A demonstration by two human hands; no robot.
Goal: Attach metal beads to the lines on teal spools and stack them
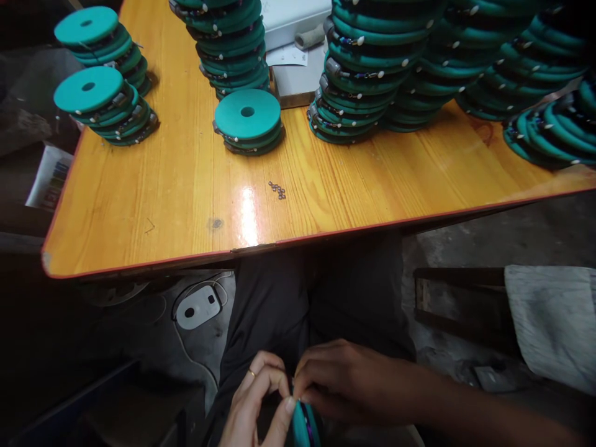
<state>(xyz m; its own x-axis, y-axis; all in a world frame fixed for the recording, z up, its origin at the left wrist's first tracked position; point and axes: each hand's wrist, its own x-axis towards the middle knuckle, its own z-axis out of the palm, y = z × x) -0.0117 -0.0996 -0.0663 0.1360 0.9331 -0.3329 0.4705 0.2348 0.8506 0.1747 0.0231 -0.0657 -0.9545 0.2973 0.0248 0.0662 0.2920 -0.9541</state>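
My left hand (256, 400), with a ring on one finger, and my right hand (335, 380) meet low in the view, in front of my lap. Their fingertips pinch the upper edge of a teal foam spool (302, 425), which stands on edge with dark line and small metal parts wound on it. Its lower part runs out of the frame. On the wooden table (153, 205), well beyond my hands, stand several stacks of wound teal spools (247, 121). A small cluster of metal swivels (278, 190) lies on the tabletop.
The table's red-trimmed front edge (233, 251) runs across the view above my dark trousers (270, 310). Taller spool stacks (372, 68) crowd its far right. A white box (295, 18) stands behind them, a pale cloth (554, 323) hangs at right, and a folded newspaper (49, 177) lies at left.
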